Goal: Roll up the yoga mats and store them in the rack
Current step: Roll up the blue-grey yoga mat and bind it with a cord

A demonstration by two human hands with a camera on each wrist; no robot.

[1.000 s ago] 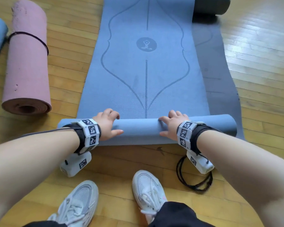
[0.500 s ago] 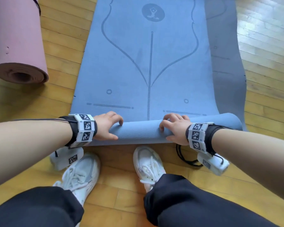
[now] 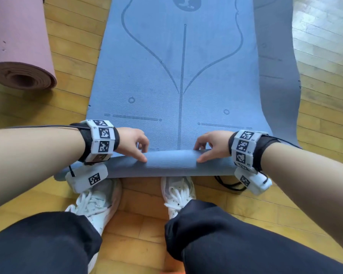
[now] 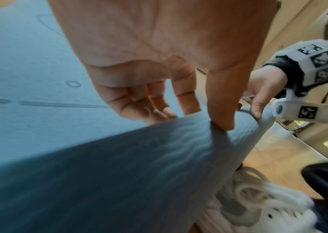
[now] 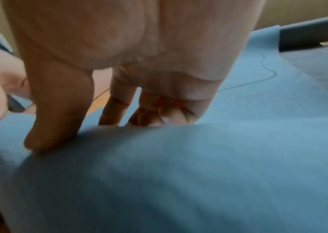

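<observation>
Blue mat (image 3: 178, 76) roll gripped by L hand (image 3: 132, 144) & R hand (image 3: 213, 144), pink mat (image 3: 18, 46) head-cam only

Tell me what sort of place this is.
Probably a yoga or exercise studio: a polished wooden strip floor, a blue yoga mat printed with alignment lines and half rolled, and a rolled pink mat beside it.

The wooden floor (image 3: 71, 46) carries a blue mat (image 3: 178, 76); a rolled pink mat (image 3: 18, 46) lies left of it, white shoes (image 3: 178, 192) just before its rolled end.
</observation>
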